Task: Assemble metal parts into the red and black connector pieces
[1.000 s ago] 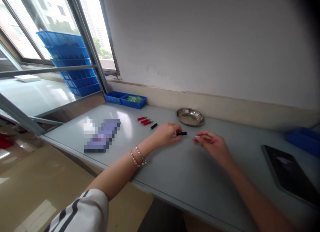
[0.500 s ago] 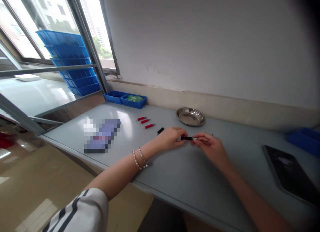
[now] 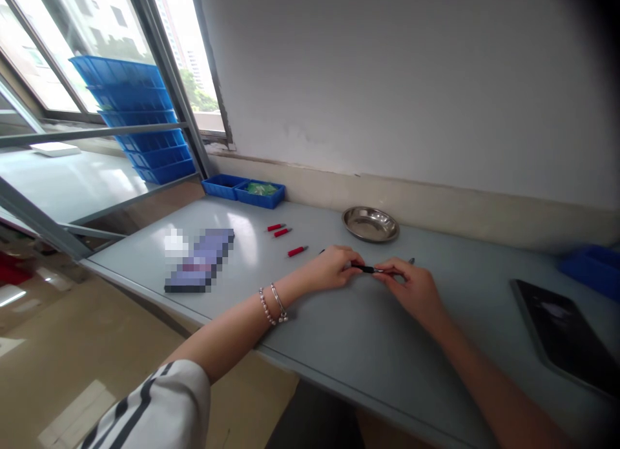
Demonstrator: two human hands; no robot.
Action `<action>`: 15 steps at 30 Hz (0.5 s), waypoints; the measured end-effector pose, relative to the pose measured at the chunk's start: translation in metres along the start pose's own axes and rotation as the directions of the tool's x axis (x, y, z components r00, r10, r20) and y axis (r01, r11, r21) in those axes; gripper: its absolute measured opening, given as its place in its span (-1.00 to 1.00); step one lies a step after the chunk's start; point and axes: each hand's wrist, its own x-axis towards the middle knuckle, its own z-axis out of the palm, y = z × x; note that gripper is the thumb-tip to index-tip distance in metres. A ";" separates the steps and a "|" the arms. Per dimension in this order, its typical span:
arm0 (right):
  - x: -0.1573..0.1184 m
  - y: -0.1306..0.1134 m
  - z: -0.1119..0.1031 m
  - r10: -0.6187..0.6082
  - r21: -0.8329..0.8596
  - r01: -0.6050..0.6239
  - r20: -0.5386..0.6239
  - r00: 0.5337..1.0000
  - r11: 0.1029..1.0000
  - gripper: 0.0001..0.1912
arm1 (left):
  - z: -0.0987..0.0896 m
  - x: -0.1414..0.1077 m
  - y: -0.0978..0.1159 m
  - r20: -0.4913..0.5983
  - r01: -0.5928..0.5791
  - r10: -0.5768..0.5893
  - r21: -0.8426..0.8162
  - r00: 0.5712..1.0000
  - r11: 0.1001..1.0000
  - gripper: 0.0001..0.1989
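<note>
Over the middle of the table, my left hand (image 3: 334, 268) is closed on one end of a slim black pen (image 3: 365, 268). My right hand (image 3: 411, 284) pinches the pen's silvery other end between thumb and fingers. A small dark tip (image 3: 411, 261) shows just beyond the right hand; what it belongs to is hidden. Behind my left hand, only a bit of a black piece (image 3: 322, 251) can be seen. Farther left lie short red pens, one nearer (image 3: 297, 250) and two others (image 3: 281, 230) close together.
A round steel dish (image 3: 371, 224) stands near the wall. Two small blue bins (image 3: 261, 195) sit at the back left, beside a rack with stacked blue bins (image 3: 140, 119). A blurred-out flat object (image 3: 198, 261) lies left, a dark tablet (image 3: 562, 333) right. Another blue bin (image 3: 591, 271) is at far right.
The nearest red pen now lies a little nearer and farther right, apart from the other two. The black piece has become mostly hidden behind my left hand. Both hands keep their hold.
</note>
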 end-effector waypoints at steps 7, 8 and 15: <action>-0.002 0.006 0.003 -0.089 -0.093 0.090 0.011 0.996 0.992 -0.86 | 0.000 0.001 0.000 0.071 0.064 -0.063 -0.012 0.996 0.998 -0.80; -0.002 0.007 0.004 -0.094 -0.091 0.095 0.015 0.995 0.991 -0.86 | 0.001 0.001 0.000 0.076 0.074 -0.073 -0.009 0.994 0.997 -0.80; -0.001 0.011 0.010 0.036 0.070 -0.038 0.030 0.999 0.997 -0.88 | 0.005 0.002 -0.004 0.049 0.043 -0.045 0.044 0.998 0.998 -0.82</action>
